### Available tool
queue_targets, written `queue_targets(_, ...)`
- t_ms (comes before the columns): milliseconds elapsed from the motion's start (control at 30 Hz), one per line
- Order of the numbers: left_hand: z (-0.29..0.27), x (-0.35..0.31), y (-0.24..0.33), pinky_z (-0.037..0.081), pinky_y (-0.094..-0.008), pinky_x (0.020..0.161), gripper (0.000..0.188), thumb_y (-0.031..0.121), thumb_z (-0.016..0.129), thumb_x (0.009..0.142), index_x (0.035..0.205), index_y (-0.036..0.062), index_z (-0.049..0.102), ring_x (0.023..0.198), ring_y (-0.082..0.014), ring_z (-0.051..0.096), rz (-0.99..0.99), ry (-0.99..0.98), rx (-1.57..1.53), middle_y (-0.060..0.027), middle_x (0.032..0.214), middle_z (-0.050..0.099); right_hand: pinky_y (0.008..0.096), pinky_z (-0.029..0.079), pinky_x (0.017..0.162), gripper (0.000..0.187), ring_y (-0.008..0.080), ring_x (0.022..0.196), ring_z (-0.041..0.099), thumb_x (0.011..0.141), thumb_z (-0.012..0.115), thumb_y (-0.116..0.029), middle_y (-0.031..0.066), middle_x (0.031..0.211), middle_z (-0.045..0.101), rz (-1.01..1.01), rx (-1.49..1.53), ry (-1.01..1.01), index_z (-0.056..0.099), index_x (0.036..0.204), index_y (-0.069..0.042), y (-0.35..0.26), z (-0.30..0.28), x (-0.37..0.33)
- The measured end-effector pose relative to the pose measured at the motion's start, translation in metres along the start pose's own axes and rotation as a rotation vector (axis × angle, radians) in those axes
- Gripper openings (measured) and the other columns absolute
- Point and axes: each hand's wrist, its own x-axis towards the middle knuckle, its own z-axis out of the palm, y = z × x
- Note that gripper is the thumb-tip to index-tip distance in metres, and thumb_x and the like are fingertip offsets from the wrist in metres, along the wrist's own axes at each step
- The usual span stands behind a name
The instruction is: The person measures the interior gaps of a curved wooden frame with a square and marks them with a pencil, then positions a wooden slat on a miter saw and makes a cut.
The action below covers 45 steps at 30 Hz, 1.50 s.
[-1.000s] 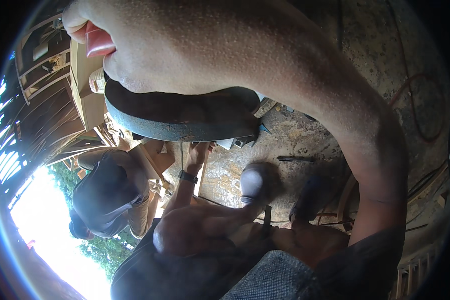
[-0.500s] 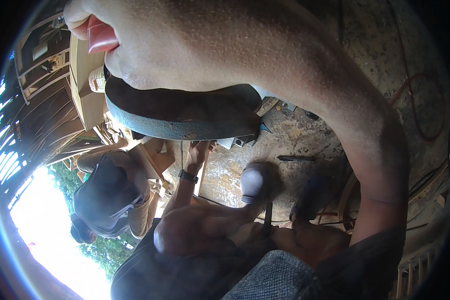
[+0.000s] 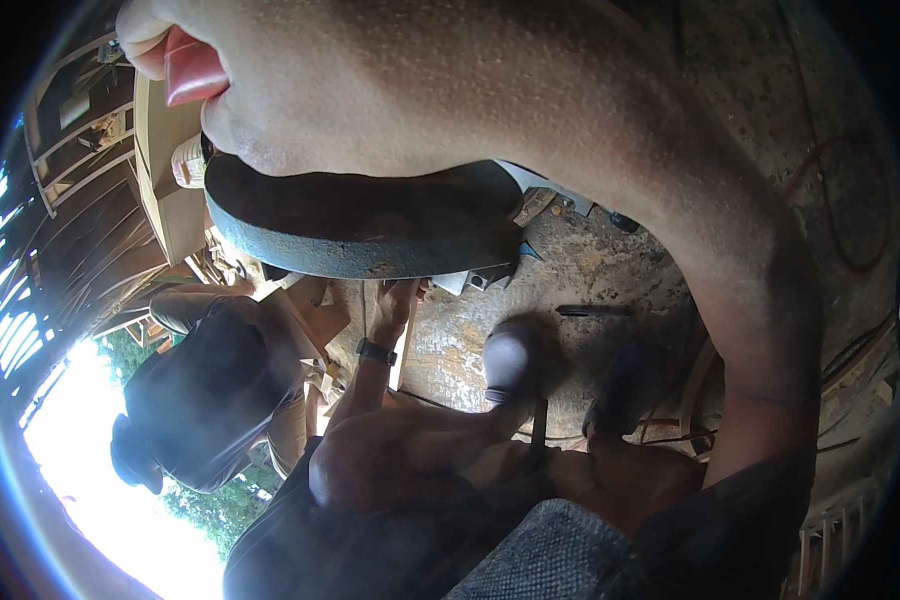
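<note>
My right arm arches over the top of the view, and my right hand (image 3: 240, 85) is closed at the upper left. A smooth, angular pink-red piece (image 3: 194, 72) sticks out between its thumb and fingers; its kind does not show. Below this hand is a large dark curved machine part (image 3: 360, 258) with a worn blue rim. My left hand (image 3: 398, 302), with a dark wristwatch (image 3: 375, 351) on its wrist, reaches up to the lower edge of that rim. A narrow wooden strip (image 3: 404, 345) lies beside it. The rim hides most of the left fingers.
At the left, a co-worker (image 3: 205, 385) in dark clothes and a cap bends beside wood pieces (image 3: 310, 315). A pale wooden board (image 3: 170, 160) stands at upper left. A dark slim tool (image 3: 592, 311) lies on the stained floor, with a reddish cable (image 3: 825, 200) at right.
The co-worker has shifted, the cap moving left and the back turning toward me. My right hand and the blue-rimmed part sit slightly farther left in view. My left hand is nearly unchanged.
</note>
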Motion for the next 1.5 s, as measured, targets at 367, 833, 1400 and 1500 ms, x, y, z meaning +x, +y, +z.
queue_targets(367,0.002,0.002,0.003,0.043,-0.0247,0.054,0.023,0.027,0.062,0.099,0.091,0.0055,0.066,0.06,-0.0086,0.053,-0.021,-0.001,-0.03,-0.0022,0.073,0.06,0.0328,0.052,0.063,0.016,0.0181,0.068,0.064,0.082,0.067,0.001,0.0091,0.075,0.063,-0.003,0.004,0.021,0.057,0.094,-0.002,-0.002,-0.004,-0.009)
queue_targets(833,0.0,0.001,0.005,0.044,-0.0251,0.056,0.029,0.031,0.06,0.1,0.093,0.0039,0.068,0.063,-0.0092,0.054,-0.054,-0.006,-0.03,-0.0029,0.075,0.063,0.0325,0.052,0.061,0.016,0.0173,0.066,0.063,0.082,0.067,0.002,0.0081,0.073,0.062,-0.01,0.011,0.045,0.056,0.093,-0.002,-0.005,-0.019,-0.037)
queue_targets(1400,-0.008,0.007,-0.011,0.048,-0.0299,0.062,0.029,0.03,0.052,0.099,0.098,0.0043,0.065,0.067,-0.0153,0.06,-0.074,-0.01,0.055,-0.0059,0.078,0.064,0.0322,0.052,0.059,0.017,0.0162,0.063,0.062,0.082,0.068,0.003,0.007,0.071,0.061,-0.014,0.024,0.055,0.054,0.091,-0.003,-0.008,-0.023,-0.054)
queue_targets(1500,-0.012,0.007,-0.017,0.049,-0.0304,0.062,0.028,0.029,0.051,0.099,0.097,0.0042,0.065,0.067,-0.0156,0.06,-0.072,-0.024,-0.005,-0.0061,0.079,0.064,0.0321,0.052,0.059,0.017,0.016,0.063,0.062,0.082,0.068,0.003,0.0068,0.071,0.061,-0.013,0.025,0.052,0.054,0.091,-0.003,-0.009,-0.023,-0.054)
